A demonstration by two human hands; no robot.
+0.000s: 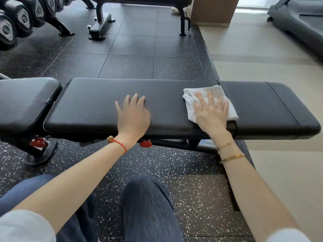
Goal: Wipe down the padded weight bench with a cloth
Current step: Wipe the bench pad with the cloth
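A black padded weight bench runs across the view, its long back pad in the middle with a separate pad at each end. Everything here is placed against that bench.

The white cloth lies flat on top of the bench, over the seam where the long pad meets the right-hand pad. The right hand presses down on the cloth with fingers straight and spread wide, palm flat, gripping nothing. Two thin gold bracelets sit on that wrist, just off the bench's near edge.

The left hand rests flat on the bare middle of the long pad, well apart from the cloth, fingers relaxed and slightly spread, holding nothing. A red cord bracelet circles its wrist below the bench's near edge.

A few small droplets dot the right-hand pad, just beyond the cloth.

Beneath the bench, red adjustment knobs show on the frame. Behind the bench, across the speckled rubber floor, stand a dumbbell rack to the left and another bench frame. The person's knees in dark trousers are in front of the bench.
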